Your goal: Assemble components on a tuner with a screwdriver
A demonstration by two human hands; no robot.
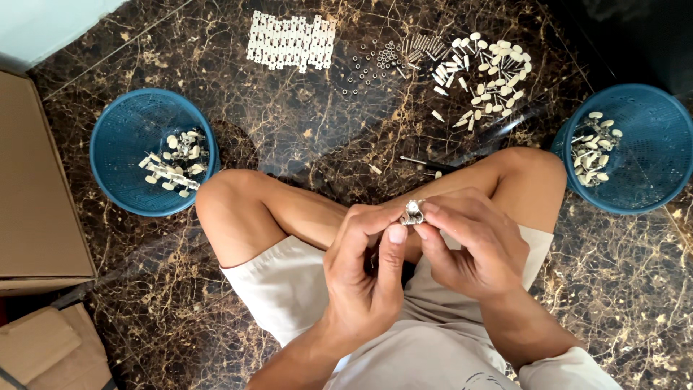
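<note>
I sit cross-legged on a dark marble floor. My left hand [364,271] and my right hand [473,242] meet above my lap, and both pinch one small silvery metal part [412,212] between thumb and fingertips. Beyond my knees lie a pile of cream-headed pegs [491,72], a scatter of small metal screws and washers [390,58], and a row of white plastic plates [291,41].
A blue basket [126,130] at the left holds several assembled cream and metal pieces [175,162]. Another blue basket [650,123] at the right holds more cream-headed parts [595,148]. Cardboard boxes [36,188] stand along the left edge.
</note>
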